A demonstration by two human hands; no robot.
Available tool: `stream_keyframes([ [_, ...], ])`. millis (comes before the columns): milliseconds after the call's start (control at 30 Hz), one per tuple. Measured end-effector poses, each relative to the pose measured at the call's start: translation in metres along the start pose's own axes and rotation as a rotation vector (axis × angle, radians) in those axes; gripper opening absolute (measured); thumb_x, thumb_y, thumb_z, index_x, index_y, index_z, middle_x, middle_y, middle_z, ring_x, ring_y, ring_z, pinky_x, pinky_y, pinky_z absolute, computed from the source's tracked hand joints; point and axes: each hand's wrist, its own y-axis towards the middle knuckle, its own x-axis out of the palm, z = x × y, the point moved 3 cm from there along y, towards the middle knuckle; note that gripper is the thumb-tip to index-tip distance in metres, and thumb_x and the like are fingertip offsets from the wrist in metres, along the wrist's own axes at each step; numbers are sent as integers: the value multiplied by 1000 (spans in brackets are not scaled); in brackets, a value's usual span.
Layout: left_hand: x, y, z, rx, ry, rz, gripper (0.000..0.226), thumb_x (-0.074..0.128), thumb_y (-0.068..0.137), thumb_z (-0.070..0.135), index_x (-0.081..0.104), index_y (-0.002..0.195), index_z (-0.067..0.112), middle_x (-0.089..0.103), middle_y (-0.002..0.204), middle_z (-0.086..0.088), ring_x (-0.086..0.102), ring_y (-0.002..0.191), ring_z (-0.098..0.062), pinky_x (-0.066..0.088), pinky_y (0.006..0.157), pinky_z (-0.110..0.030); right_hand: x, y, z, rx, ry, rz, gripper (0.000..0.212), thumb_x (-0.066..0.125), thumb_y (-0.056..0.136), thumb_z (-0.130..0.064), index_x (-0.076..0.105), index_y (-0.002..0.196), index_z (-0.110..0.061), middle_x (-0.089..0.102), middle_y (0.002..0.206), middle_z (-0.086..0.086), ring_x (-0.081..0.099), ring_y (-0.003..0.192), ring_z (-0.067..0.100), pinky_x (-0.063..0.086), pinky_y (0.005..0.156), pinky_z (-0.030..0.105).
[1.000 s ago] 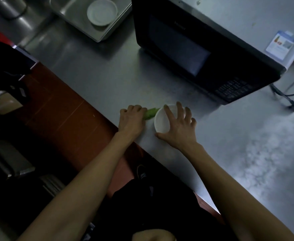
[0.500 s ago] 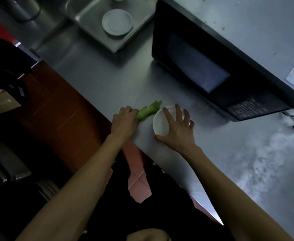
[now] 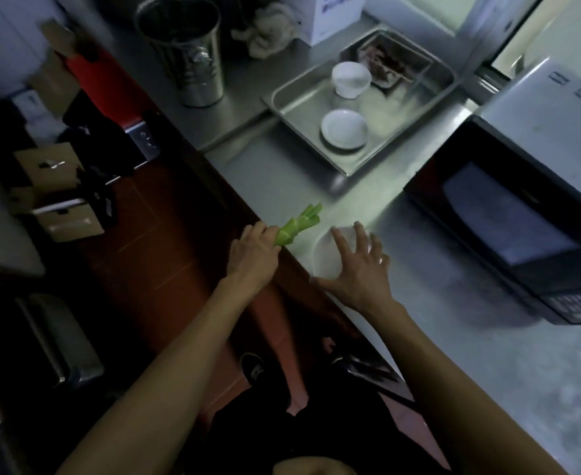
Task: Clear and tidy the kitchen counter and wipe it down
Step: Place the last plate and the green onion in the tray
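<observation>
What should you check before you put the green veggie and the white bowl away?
1. Left hand grips the green vegetable: ok.
2. Right hand has a grip on the white bowl: not ok, fingers spread flat over it.
3. Bowl sits fully on the counter: ok, but near the edge.
4. Bowl empty: cannot tell.
5. Room in the metal tray with the other white dishes: ok.

A shallow steel tray (image 3: 292,108) sits on the steel counter (image 3: 453,337) at twelve o'clock, holding a white saucer (image 3: 344,129) and white cup (image 3: 351,78). A black microwave (image 3: 522,234) stands at three o'clock, a tall steel canister (image 3: 188,53) at eleven.
</observation>
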Motion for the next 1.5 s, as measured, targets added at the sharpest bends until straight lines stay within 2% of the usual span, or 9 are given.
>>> stream_keyframes([
  [167, -31, 12, -33, -19, -39, 32, 33, 59, 95, 31, 57, 125, 18, 52, 112, -2, 49, 106, -23, 47, 77, -40, -10, 20, -41, -26, -3, -13, 111, 56, 63, -82, 8, 154, -40, -4, 165, 4, 0, 149, 40, 20, 114, 62],
  [300, -44, 26, -47, -23, -48, 42, 35, 60, 95, 30, 57, 127, 17, 53, 115, -3, 49, 108, -25, 46, 79, -41, -13, 45, -53, -42, -43, 4, 110, 65, 67, -78, 10, 154, -39, -2, 165, 6, 3, 148, 41, 23, 112, 62],
  [467, -49, 54, -58, -23, -53, 26, 36, 61, 95, 27, 56, 129, 18, 53, 116, -3, 49, 108, -24, 48, 80, -41, -7, 82, -61, -60, -26, -4, 109, 65, 67, -79, 11, 153, -40, -1, 165, 6, 2, 148, 38, 23, 112, 62],
  [733, -68, 137, -64, 13, 18, -36, 35, 59, 96, 28, 56, 130, 20, 55, 119, -3, 47, 114, -24, 47, 84, -41, -18, 166, -59, -6, 64, 32, 108, 65, 65, -79, 14, 152, -40, 0, 165, 6, 4, 148, 41, 25, 111, 62],
  [933, -83, 198, -52, 10, 14, -7, 33, 61, 93, 27, 58, 125, 19, 55, 117, -5, 50, 112, -29, 47, 84, -43, -41, 217, -56, -1, 78, 52, 109, 67, 66, -78, 13, 154, -40, -1, 165, 6, 4, 148, 39, 25, 112, 60],
  [1133, -81, 249, -34, 71, -17, -21, 30, 63, 92, 23, 61, 120, 15, 56, 113, -8, 53, 107, -31, 48, 86, -44, -57, 254, -29, 70, 130, 79, 109, 71, 67, -74, 13, 153, -39, -2, 165, 5, 4, 148, 42, 25, 111, 64],
  [1300, -77, 297, -15, 153, -38, -51, 29, 59, 93, 20, 60, 122, 14, 55, 114, -10, 53, 103, -30, 42, 77, -37, -62, 286, -4, 190, 165, 104, 108, 74, 67, -68, 16, 153, -40, -1, 166, 5, 5, 148, 43, 23, 111, 65],
  [1500, -74, 361, 2, 296, -35, -53, 28, 62, 90, 17, 61, 117, 10, 58, 108, -13, 55, 102, -36, 47, 79, -46, -66, 327, 10, 288, 155, 101, 110, 72, 67, -73, 14, 154, -41, -5, 166, 2, 1, 149, 40, 17, 114, 63],
])
